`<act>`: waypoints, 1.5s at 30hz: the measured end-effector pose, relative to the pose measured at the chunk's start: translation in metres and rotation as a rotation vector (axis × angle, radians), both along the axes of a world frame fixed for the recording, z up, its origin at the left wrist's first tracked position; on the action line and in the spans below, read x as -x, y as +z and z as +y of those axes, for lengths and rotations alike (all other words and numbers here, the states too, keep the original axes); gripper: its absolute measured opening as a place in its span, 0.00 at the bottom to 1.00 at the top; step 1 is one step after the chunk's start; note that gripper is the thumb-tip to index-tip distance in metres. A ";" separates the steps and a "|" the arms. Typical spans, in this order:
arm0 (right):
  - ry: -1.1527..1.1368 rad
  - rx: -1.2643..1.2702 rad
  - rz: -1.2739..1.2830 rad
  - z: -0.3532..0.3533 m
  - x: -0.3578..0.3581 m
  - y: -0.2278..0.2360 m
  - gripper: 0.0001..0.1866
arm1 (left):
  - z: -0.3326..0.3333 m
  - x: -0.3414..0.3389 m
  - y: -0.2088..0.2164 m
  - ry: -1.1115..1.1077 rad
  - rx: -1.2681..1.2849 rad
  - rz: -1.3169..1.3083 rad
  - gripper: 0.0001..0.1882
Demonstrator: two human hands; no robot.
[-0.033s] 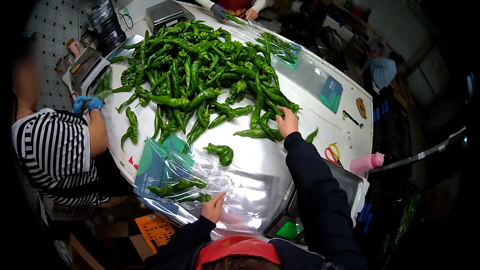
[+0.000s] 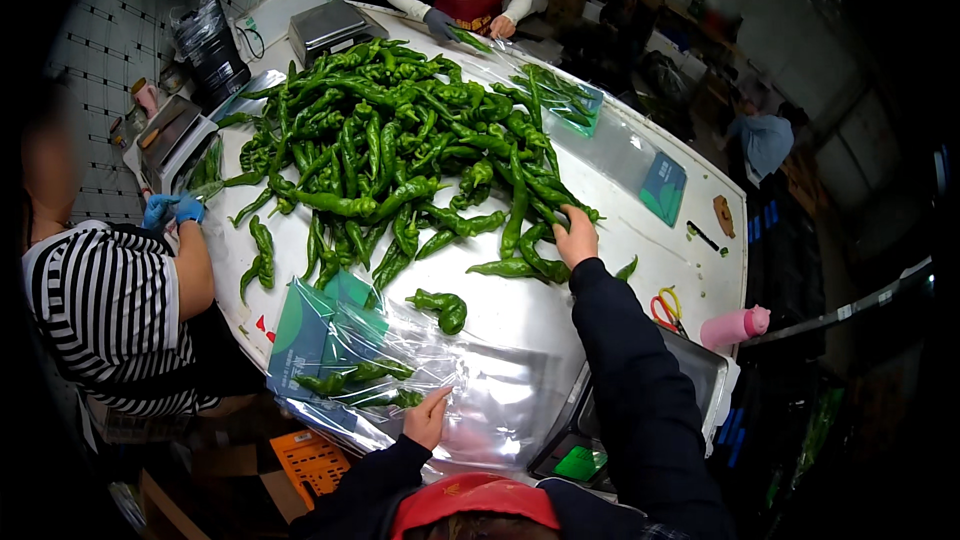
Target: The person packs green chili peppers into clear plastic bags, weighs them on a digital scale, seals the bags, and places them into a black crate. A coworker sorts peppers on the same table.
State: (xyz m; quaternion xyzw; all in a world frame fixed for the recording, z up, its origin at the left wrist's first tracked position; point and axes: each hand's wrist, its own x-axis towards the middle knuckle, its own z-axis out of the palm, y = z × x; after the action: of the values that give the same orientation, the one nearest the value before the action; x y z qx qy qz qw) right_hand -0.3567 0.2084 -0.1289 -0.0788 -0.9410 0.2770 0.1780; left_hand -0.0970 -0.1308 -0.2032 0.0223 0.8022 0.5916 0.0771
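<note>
At the near edge of the heap of green peppers [image 2: 400, 140], the right hand [image 2: 577, 237] lies on a long pepper [image 2: 545, 262], fingers curled over it – whether it is truly gripped I cannot tell. The left hand [image 2: 428, 415] lies flat and released on a clear plastic bag [image 2: 420, 370] that already holds a few peppers, at the desk's near edge. To do this well, I'd judge, the left hand should keep the bag's mouth pinned open while the right takes one pepper by the stem end, not a tangle. The white desk [image 2: 660, 240] also carries scissors [image 2: 665, 308], a pink bottle [image 2: 735, 325] and scales [image 2: 330, 28] – two other people work at it in a dim, cluttered room.
</note>
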 end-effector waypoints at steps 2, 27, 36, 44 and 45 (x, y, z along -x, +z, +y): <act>-0.036 -0.099 0.021 0.015 0.031 -0.014 0.28 | 0.000 0.000 0.001 -0.005 -0.018 -0.001 0.14; -0.001 0.347 0.190 -0.004 0.042 0.044 0.20 | 0.001 0.002 0.005 0.003 0.002 0.048 0.13; -0.053 0.618 -0.230 -0.008 0.045 -0.055 0.18 | 0.000 0.003 0.006 -0.020 -0.008 0.050 0.12; 0.059 1.341 -0.428 -0.064 -0.083 0.041 0.09 | 0.001 0.001 -0.001 0.007 -0.014 0.112 0.12; 0.082 1.389 -0.484 -0.071 -0.103 0.038 0.10 | 0.000 0.001 -0.002 0.006 -0.014 0.141 0.12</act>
State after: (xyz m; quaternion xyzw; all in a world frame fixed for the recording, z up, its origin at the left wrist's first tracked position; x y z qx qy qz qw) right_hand -0.2533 0.1377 -0.0904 -0.1970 -0.5640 0.7903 -0.1360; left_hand -0.0980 -0.1307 -0.2057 0.0620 0.8017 0.5942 0.0187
